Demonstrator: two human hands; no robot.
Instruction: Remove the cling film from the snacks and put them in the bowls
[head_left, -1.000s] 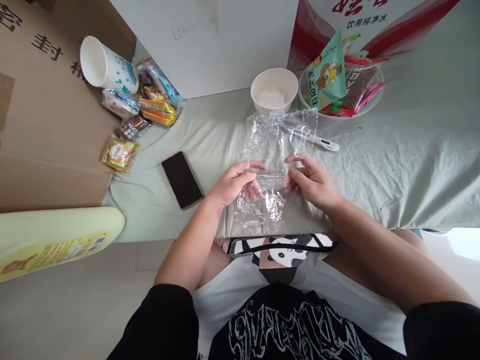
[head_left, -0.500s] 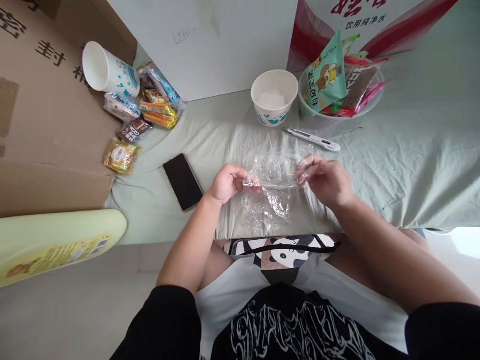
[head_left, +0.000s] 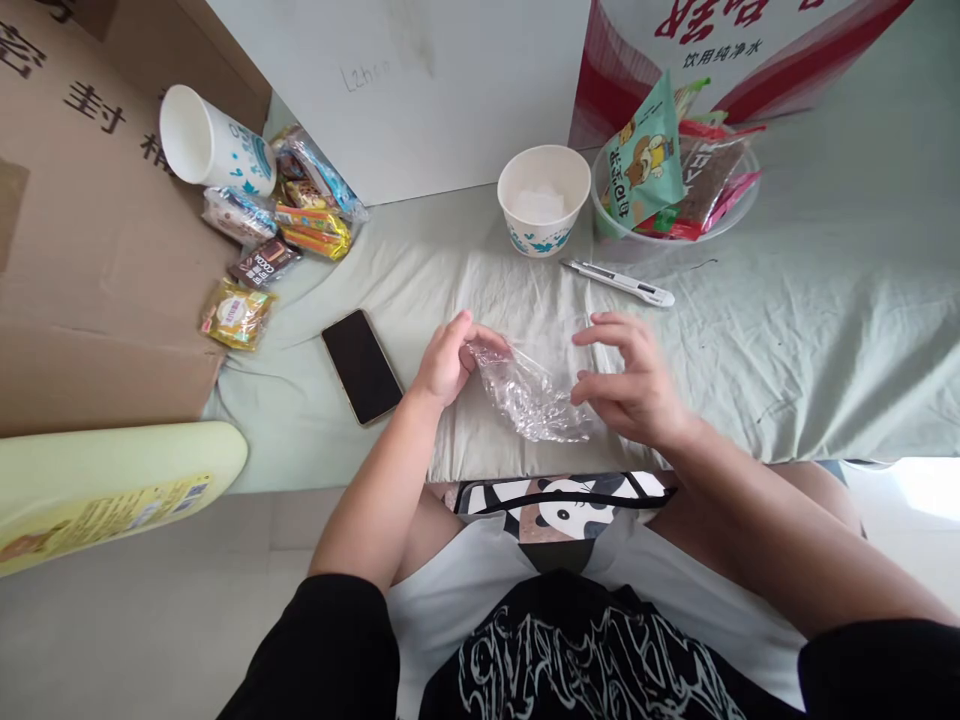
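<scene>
A crinkled piece of clear plastic film (head_left: 531, 395) hangs just above the cloth between my hands. My left hand (head_left: 450, 362) grips its upper left edge, with fingers closed and thumb pointing up. My right hand (head_left: 634, 380) is at the film's right side, its fingers spread and curved; the fingertips are close to the film, and I cannot tell if they touch it. Beyond the hands stands a paper cup (head_left: 544, 200) with something whitish inside. A white utility knife (head_left: 619, 283) lies on the cloth in front of it.
Right of the cup is a clear plastic bowl (head_left: 720, 222) of packaged snacks. A phone (head_left: 362, 366) lies left of my left hand. Farther left are a tipped paper cup (head_left: 214, 140), several wrapped snacks (head_left: 307, 230) and a cardboard box (head_left: 90, 280). A white box (head_left: 405, 100) stands behind.
My right hand has let go of the film and spread its fingers. The film, stretched between both hands before, now gathers and droops from my left hand.
</scene>
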